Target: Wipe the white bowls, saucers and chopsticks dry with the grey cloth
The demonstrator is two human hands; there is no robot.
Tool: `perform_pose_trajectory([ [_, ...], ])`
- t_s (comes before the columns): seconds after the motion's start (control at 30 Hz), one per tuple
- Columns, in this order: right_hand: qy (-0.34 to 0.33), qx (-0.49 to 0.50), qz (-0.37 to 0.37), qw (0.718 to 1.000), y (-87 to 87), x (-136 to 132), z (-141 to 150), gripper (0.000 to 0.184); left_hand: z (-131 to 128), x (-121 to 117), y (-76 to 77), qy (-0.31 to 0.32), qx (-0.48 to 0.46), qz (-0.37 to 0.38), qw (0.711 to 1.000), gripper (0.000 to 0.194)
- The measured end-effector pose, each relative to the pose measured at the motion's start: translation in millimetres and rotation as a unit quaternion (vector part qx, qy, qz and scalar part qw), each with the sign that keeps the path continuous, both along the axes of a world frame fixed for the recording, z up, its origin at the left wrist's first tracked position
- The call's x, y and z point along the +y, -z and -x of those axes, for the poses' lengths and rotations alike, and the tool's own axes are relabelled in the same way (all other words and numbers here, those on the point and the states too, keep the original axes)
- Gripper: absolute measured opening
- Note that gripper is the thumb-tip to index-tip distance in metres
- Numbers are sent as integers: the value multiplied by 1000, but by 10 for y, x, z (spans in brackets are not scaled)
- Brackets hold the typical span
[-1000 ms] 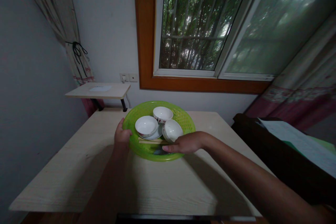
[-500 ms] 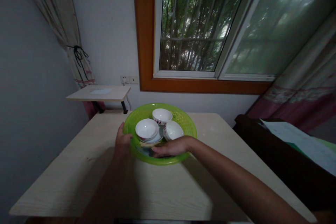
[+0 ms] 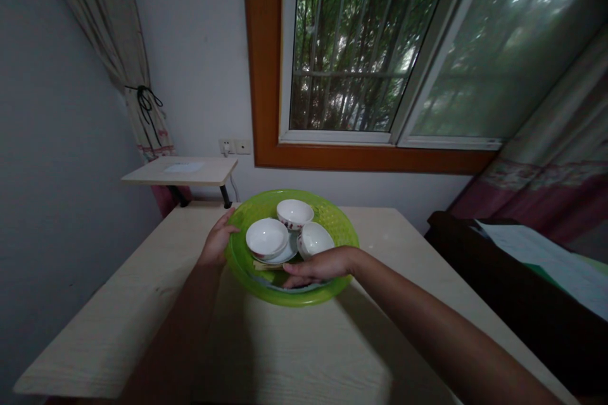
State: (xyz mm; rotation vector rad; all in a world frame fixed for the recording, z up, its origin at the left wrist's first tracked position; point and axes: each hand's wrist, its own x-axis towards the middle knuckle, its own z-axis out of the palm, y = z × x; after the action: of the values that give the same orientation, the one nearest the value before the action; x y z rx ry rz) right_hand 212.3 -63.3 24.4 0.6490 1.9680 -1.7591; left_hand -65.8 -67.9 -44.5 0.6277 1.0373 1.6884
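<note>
A round green plastic basket (image 3: 349,228) is over the table, holding three white bowls. The left bowl (image 3: 266,238), the back bowl (image 3: 295,212) and the right bowl (image 3: 315,239), tipped to one side, sit around a white plate (image 3: 287,255). My left hand (image 3: 218,240) grips the basket's left rim, thumb inside. Inside the front of the basket is my right hand (image 3: 323,266), fingers closed and partly hidden. It covers one end of some light chopsticks (image 3: 266,266). Beneath its fingers runs a greyish strip (image 3: 299,290) whose kind I cannot make out.
The pale wooden table (image 3: 304,342) stands against the wall below a barred window (image 3: 351,44). A small raised shelf (image 3: 190,171) with a paper on it is at the back left. A dark brown piece of furniture (image 3: 475,266) with papers on top stands on the right.
My right hand has moved left and deeper into the basket's front, over the chopsticks and the grey thing, which has shifted. My left hand keeps its place at the rim, slightly higher.
</note>
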Motion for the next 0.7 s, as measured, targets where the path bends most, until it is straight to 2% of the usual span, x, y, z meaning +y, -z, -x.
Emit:
perform_pose_trajectory([
  [0.17,59,33,19,998,283,-51,309,58,-142,-131,4,-43,16,33,998,95],
  [0.3,64,38,30,997,351,-53,354,62,-240,-251,-5,-72,15,54,996,94],
  [0.4,40,16,26,999,288,-29,243,68,-265,-295,-16,-78,23,65,995,95],
  [0.6,3,-47,-24,999,37,83,-146,80,-255,-305,-21,-76,21,56,995,95],
  [0.7,2,-60,-35,998,-49,128,-295,85,-260,-308,-26,-77,25,61,995,97],
])
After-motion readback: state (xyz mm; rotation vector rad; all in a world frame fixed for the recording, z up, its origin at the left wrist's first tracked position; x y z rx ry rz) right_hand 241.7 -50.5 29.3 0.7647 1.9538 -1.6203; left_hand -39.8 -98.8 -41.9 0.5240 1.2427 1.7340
